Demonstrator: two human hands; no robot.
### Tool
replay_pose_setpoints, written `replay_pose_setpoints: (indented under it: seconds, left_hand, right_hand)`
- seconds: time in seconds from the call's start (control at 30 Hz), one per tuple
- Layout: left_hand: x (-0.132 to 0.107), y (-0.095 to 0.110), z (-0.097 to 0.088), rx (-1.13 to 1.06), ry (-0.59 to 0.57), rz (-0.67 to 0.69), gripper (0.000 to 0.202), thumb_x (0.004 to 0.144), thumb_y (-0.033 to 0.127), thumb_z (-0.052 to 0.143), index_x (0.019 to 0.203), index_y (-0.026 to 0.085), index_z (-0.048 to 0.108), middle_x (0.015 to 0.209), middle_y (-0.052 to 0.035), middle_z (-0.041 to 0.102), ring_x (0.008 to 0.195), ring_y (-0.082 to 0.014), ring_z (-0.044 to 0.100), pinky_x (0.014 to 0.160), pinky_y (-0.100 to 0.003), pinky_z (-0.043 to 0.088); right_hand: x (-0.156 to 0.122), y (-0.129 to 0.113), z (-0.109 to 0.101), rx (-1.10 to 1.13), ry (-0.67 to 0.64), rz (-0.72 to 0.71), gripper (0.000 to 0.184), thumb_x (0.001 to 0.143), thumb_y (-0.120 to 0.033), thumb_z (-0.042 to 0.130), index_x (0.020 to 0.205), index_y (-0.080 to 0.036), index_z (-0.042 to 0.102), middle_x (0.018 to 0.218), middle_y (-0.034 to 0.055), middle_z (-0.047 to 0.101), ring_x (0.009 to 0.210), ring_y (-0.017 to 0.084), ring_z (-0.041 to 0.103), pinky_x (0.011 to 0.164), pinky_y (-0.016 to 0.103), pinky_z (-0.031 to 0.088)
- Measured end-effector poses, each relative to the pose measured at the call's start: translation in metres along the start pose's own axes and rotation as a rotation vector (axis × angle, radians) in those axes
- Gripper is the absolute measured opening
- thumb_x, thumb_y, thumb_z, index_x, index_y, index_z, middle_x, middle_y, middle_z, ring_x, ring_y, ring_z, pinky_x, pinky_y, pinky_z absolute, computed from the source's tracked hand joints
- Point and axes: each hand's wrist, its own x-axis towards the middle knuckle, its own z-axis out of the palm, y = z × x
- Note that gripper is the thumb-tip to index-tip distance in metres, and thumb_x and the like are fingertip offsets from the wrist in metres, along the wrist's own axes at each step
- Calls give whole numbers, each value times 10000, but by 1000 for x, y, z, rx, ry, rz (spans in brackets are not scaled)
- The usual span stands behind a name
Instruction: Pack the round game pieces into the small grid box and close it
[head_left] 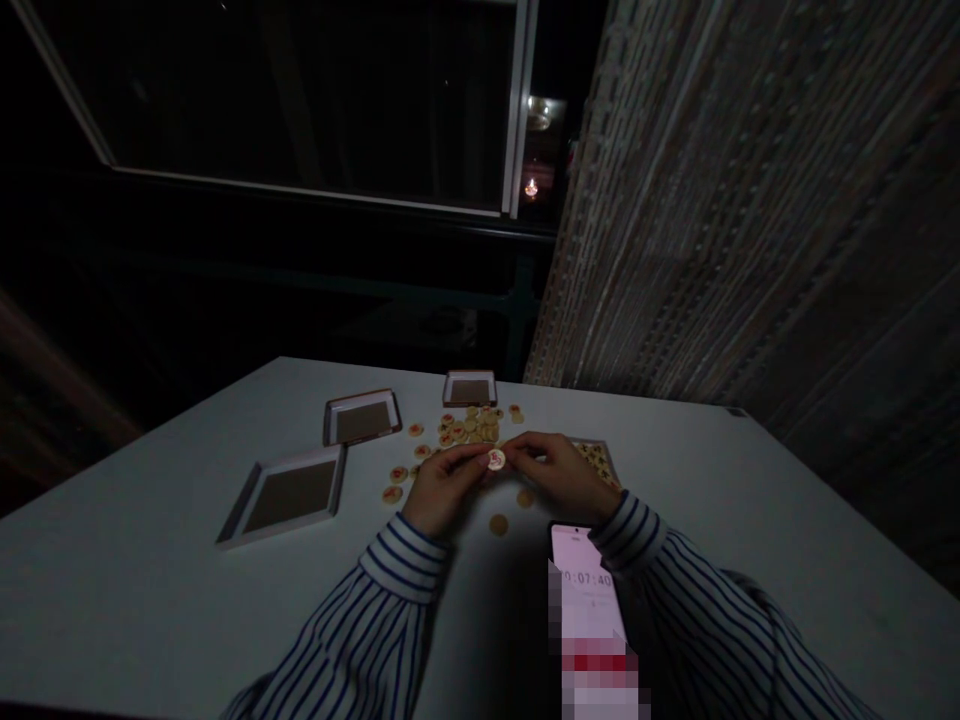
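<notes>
A round Chinese chess piece [496, 459] with a red mark on its pale face is raised over the table between my two hands. My left hand [444, 487] pinches it from the left, thumb and fingers closed. From the right, my right hand [561, 474] has its fingertips closed at the piece's other edge. Behind my hands lies a loose heap of similar wooden discs [469, 428], some showing red characters. Several more discs [392, 494] lie beside my left hand. Two plain discs, one of them this disc [499, 524], rest below the held piece.
Shallow open trays stand on the white table [165, 545]: a large one [281, 495], a smaller one [363, 416] and one at the back [470, 388]. A patterned gold sheet or tray [596, 460] sits behind my right hand. A lit phone [589, 600] lies under my right wrist.
</notes>
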Motion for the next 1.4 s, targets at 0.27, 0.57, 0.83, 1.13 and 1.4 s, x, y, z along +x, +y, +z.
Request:
replay_pose_setpoints:
  seconds: [0.27, 0.57, 0.83, 1.13, 1.4]
  left_hand:
    - [5, -7, 13, -63, -25, -29, 277, 577, 306, 723, 810, 162, 688, 762, -33, 690, 659, -125, 606, 688, -259, 482]
    - [10, -12, 32, 27, -11, -23, 328, 584, 336, 712, 846, 141, 686, 846, -72, 693, 768, -165, 617, 749, -294, 473]
    - [12, -17, 47, 31, -53, -13, 295, 594, 325, 705, 837, 157, 698, 848, -65, 696, 746, -158, 614, 751, -288, 476]
    - [18, -22, 62, 59, -107, -2, 305, 635, 322, 679, 885, 148, 687, 860, -72, 695, 785, -165, 615, 766, -285, 463]
    - [25, -22, 78, 15, -97, -19, 310, 618, 325, 694, 872, 147, 685, 866, -68, 693, 793, -164, 612, 765, -285, 466]
  right_hand:
    - [-9, 8, -9, 20, 33, -20, 232, 778, -282, 535, 941, -169, 655, 896, 45, 684, 843, 168, 621, 773, 307, 477]
    - [-21, 25, -18, 25, 97, -37, 232, 783, -298, 552, 965, -179, 631, 901, 40, 677, 835, 155, 622, 774, 294, 481]
    - [-30, 39, -25, 86, 159, 20, 239, 771, -318, 571, 960, -180, 620, 898, 47, 675, 836, 164, 625, 783, 307, 484]
    - [-38, 45, -39, 104, 188, 15, 253, 781, -311, 557, 1000, -200, 618, 930, 40, 673, 860, 166, 623, 787, 312, 492]
    - [-39, 50, -48, 123, 244, 23, 279, 766, -306, 574, 1014, -185, 614, 957, 53, 666, 884, 171, 618, 812, 317, 487]
